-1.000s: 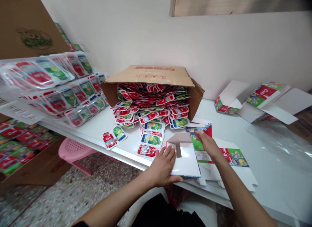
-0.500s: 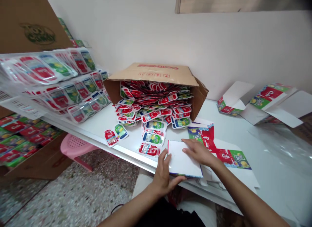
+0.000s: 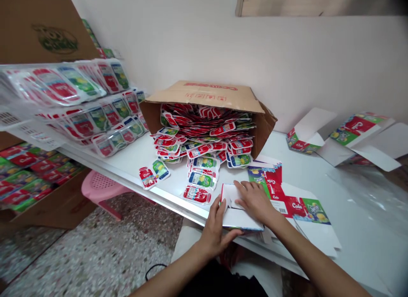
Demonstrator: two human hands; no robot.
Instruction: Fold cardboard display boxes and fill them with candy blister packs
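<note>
A small white carton blank [image 3: 239,218] with red, green and blue print lies at the front edge of the white table [image 3: 318,169]. My left hand [image 3: 216,233] grips its near left corner, thumb underneath and fingers curled up its side. My right hand [image 3: 255,202] presses flat on top of it, fingers spread, folding a flap down. Under and to the right lies a stack of flat printed cartons [image 3: 302,209] marked Cola and Sprite.
A brown cardboard box [image 3: 210,97] lies on its side behind, spilling red and green candy blister packs [image 3: 200,161] onto the table. Trays of more packs [image 3: 79,114] stand left. Folded cartons [image 3: 347,135] sit far right. A pink stool [image 3: 98,188] stands below.
The carton's open flap with its window was folded shut. My right hand moved from the printed sheets behind onto the top of the carton and now presses it down. My left hand kept its grip.
</note>
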